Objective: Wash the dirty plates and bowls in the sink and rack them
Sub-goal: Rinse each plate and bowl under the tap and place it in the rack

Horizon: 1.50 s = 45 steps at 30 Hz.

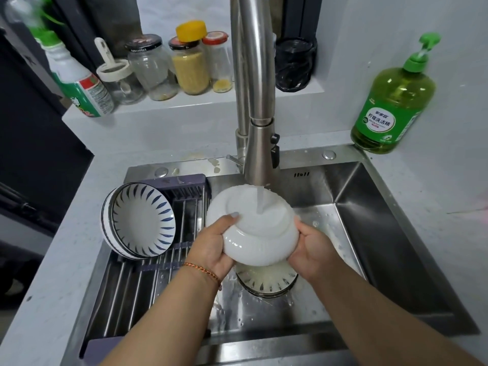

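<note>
A white bowl (pixel 260 233) is held upside down under the running faucet (pixel 257 143), and water falls on its base. My left hand (pixel 214 245) grips its left rim, thumb on the base. My right hand (pixel 313 249) grips its right side. Below the bowl, a blue-patterned bowl (pixel 266 282) lies in the steel sink (pixel 369 233), mostly hidden. Two stacked blue-patterned bowls (pixel 140 220) lean tilted on the rack (pixel 163 260) across the sink's left part.
A green dish-soap pump bottle (pixel 390 101) stands on the counter at the back right. Several jars (pixel 184 64) and a spray bottle (pixel 74 75) line the ledge behind the faucet. A black bag-wrapped container (pixel 294 64) stands right of the faucet.
</note>
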{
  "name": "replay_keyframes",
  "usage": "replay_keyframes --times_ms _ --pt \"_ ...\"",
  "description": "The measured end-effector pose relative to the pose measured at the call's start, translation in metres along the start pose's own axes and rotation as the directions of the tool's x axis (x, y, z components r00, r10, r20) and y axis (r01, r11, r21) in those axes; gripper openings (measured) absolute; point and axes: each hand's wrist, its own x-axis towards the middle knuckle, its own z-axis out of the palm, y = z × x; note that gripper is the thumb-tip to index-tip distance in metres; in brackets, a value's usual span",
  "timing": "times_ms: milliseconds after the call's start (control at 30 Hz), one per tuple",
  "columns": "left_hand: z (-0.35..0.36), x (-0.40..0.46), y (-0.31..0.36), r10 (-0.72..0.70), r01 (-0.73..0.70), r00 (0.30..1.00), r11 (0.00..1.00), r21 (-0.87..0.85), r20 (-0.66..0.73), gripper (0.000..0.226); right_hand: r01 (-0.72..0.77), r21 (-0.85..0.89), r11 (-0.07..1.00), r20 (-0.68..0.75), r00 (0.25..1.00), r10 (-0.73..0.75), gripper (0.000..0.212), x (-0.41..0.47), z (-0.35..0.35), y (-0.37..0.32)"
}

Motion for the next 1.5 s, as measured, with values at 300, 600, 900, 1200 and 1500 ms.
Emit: replay_keyframes --times_ms 300,600,900,1200,1500 --pt "0.005 0.003 -0.009 0.06 -0.072 0.992 0.991 -0.117 -0.107 0.036 0.376 -0.917 -0.133 0.393 0.797 -0.458 0.073 -0.03 0.008 0.031" --pt "0.01 -0.001 -0.014 -0.021 -0.002 0.987 0.989 -0.145 -0.158 0.048 0.481 -0.73 -0.485 0.661 0.678 -0.322 0.081 -0.061 0.008 0.053" --pt "0.01 -0.009 -0.014 0.07 -0.071 0.988 0.997 -0.004 -0.138 0.031 0.369 -0.913 -0.174 0.408 0.813 -0.415 0.051 -0.029 0.015 0.01" --pt "-0.002 -0.014 -0.012 0.088 -0.061 0.995 0.926 0.372 -0.056 0.03 0.265 -0.948 -0.178 0.275 0.961 -0.034 0.07 0.022 0.082 -0.022" --pt "-0.016 -0.013 0.005 0.103 -0.1 0.995 0.94 0.325 0.007 0.035 0.117 -0.991 -0.061 0.122 0.988 -0.092 0.038 0.056 0.061 -0.042"
